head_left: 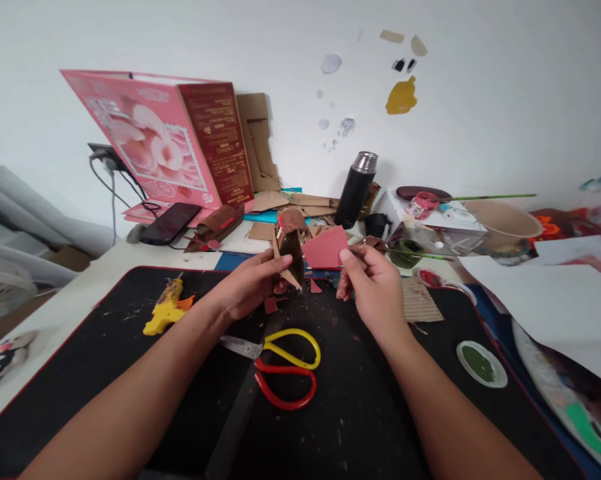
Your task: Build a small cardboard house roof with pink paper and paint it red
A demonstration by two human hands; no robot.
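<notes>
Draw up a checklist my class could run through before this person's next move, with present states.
1. Left hand grips the brown craft piece: ok.
2. Right hand pinches the pink card: ok.
3. Scissors lie on the mat, out of both hands: ok.
4. Mat free of pink scraps: not ok, some lie near the left hand.
5. Glue gun cool: cannot tell.

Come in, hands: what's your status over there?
Left hand: holding brown cardboard craft piece. Right hand: pinching pink piece close beside it. Nearby: scissors and yellow glue gun on black mat.
</notes>
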